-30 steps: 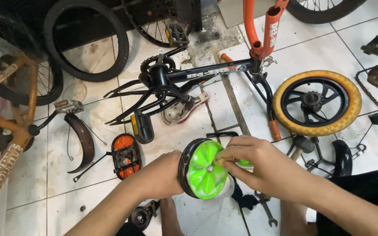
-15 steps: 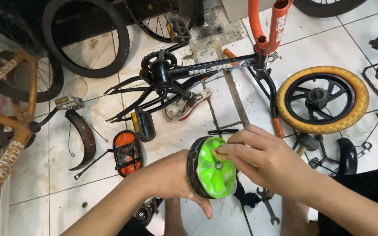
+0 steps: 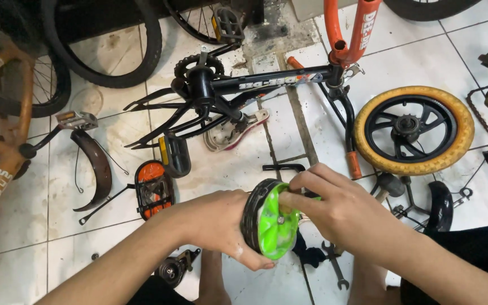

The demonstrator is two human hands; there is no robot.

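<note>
My left hand (image 3: 213, 226) and right hand (image 3: 340, 212) both clasp the green wheel (image 3: 271, 226) above dirty white tiles (image 3: 29, 209); black frame (image 3: 244, 90) and yellow wheel (image 3: 413, 130) lie beyond.

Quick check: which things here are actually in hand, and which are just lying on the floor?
In hand:
- green training wheel, gripped by left hand
- right hand, fingers at its hub

Lying about:
- yellow-tyred wheel
- black bike frame
- spanner
- brown mudguard
- orange-and-black pedal
</note>
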